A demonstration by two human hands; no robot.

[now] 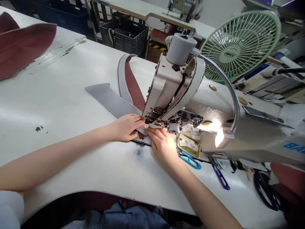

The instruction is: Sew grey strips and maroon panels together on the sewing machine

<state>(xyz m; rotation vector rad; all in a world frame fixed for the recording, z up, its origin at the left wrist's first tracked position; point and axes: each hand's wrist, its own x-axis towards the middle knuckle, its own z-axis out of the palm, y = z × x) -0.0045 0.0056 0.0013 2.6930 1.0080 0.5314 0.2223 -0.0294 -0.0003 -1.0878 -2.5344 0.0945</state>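
Needle hidden behind machine head (166,86). Left hand (126,128) and right hand (163,144) together, pressing grey strip (111,100). Worktop (66,105) open leftward.

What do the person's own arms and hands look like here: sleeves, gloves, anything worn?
No gloves, rings or watch show on the left hand or the right hand. Both forearms are uncovered. A white sleeve shows only at the left arm's upper end, bottom-left corner; the right arm shows no sleeve.
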